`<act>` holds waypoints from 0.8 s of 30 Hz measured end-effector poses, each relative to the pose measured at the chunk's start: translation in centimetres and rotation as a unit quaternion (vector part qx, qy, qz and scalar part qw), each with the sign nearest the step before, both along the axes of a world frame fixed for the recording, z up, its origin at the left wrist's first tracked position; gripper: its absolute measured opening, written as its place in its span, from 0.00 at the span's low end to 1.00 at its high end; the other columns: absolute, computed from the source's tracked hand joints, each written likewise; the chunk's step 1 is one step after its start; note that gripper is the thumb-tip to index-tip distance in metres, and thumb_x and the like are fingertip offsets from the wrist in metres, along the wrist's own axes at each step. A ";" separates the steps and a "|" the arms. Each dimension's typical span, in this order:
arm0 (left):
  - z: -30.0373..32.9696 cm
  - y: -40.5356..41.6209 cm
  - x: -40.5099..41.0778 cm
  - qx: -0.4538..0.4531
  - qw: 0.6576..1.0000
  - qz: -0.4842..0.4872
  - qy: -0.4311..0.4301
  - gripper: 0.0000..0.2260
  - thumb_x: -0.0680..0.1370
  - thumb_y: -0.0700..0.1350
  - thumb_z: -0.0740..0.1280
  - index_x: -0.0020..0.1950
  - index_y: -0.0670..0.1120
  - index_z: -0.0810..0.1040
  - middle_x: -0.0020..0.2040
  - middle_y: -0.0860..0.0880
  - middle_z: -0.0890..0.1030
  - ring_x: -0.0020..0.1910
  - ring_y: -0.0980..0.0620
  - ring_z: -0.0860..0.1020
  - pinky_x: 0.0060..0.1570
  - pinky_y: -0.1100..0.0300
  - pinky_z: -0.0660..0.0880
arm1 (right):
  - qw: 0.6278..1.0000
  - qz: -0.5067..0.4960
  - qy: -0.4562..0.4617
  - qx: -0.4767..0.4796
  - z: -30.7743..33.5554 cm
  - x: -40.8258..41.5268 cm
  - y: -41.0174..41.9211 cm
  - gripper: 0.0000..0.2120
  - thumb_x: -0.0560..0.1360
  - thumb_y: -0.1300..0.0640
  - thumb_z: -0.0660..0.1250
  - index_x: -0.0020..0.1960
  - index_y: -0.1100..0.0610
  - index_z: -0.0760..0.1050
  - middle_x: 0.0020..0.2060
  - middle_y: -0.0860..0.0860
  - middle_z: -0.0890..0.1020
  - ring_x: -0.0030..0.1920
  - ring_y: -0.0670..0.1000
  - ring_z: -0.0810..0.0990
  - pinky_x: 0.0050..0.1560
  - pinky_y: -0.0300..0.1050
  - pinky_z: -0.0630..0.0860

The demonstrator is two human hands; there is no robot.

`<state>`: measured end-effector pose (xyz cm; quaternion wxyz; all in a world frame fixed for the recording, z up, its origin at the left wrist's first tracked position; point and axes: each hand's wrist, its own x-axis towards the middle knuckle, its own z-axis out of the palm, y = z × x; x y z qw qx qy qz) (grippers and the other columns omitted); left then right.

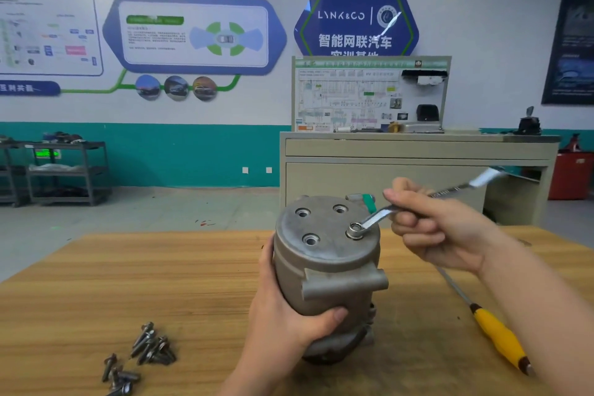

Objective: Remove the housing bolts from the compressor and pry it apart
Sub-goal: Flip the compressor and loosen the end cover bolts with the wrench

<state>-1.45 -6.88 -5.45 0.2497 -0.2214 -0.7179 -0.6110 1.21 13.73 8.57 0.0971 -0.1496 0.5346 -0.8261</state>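
Note:
A grey metal compressor [324, 254] stands upright on a wooden table [128, 283]. My left hand [289, 321] grips its lower body from the left. Three bolt holes in its flat top are empty; a bolt [354, 230] sits in the right-hand hole. A silver ring wrench [376, 217] has its ring end on that bolt, and my right hand [440, 222] grips the wrench shaft. The far end of the wrench sticks out to the upper right.
Several removed bolts [141, 355] lie in a loose pile on the table at the front left. A yellow-handled screwdriver [498, 334] lies on the table to the right of the compressor. A beige cabinet [418, 170] with a display board stands behind.

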 end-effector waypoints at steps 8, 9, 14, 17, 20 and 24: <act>-0.2 0.2 0.2 -0.003 1.000 -0.006 -0.009 0.57 0.48 0.71 0.77 0.71 0.71 0.50 0.65 0.72 0.69 0.64 0.70 0.70 0.59 0.65 0.68 | 0.962 0.182 -0.148 0.138 3.9 -4.9 0.3 0.18 0.53 0.68 0.84 0.32 0.61 0.75 0.21 0.53 0.71 0.15 0.42 0.68 0.11 0.31 0.63; -0.2 0.2 0.2 -0.001 1.000 -0.006 -0.009 0.57 0.48 0.71 0.78 0.71 0.71 0.50 0.65 0.72 0.69 0.64 0.70 0.70 0.59 0.66 0.68 | 0.962 0.196 -0.135 0.131 3.8 -5.2 0.3 0.19 0.54 0.67 0.84 0.32 0.60 0.74 0.21 0.53 0.70 0.14 0.41 0.68 0.11 0.31 0.62; -0.1 0.1 0.2 0.001 1.000 -0.012 0.003 0.57 0.49 0.70 0.78 0.71 0.71 0.50 0.66 0.72 0.69 0.65 0.70 0.69 0.58 0.73 0.66 | 0.979 0.189 -0.069 -0.045 2.9 -4.7 -0.1 0.16 0.57 0.66 0.82 0.32 0.61 0.74 0.20 0.52 0.71 0.14 0.41 0.65 0.12 0.29 0.59; -0.2 0.3 0.2 0.000 1.000 -0.016 0.011 0.56 0.50 0.68 0.79 0.71 0.71 0.51 0.66 0.71 0.69 0.65 0.70 0.69 0.59 0.68 0.67 | 0.988 0.047 -0.030 -0.141 2.8 -3.1 -0.8 0.15 0.64 0.63 0.74 0.32 0.58 0.67 0.21 0.48 0.68 0.15 0.42 0.62 0.13 0.33 0.57; -0.1 0.8 0.4 0.010 1.000 0.008 0.028 0.53 0.50 0.67 0.79 0.68 0.76 0.52 0.65 0.72 0.69 0.64 0.71 0.70 0.55 0.77 0.66 | 0.987 -0.135 0.073 -0.055 1.3 -0.2 -2.2 0.12 0.68 0.60 0.67 0.33 0.56 0.64 0.20 0.49 0.68 0.15 0.41 0.61 0.15 0.31 0.54; -0.2 1.9 0.9 0.029 0.997 0.055 0.040 0.53 0.49 0.64 0.78 0.66 0.78 0.51 0.63 0.76 0.68 0.62 0.74 0.68 0.53 0.81 0.63 | 0.934 -0.298 0.192 -0.038 -1.9 2.9 -4.1 0.13 0.74 0.61 0.67 0.35 0.55 0.66 0.20 0.53 0.71 0.16 0.46 0.63 0.18 0.31 0.58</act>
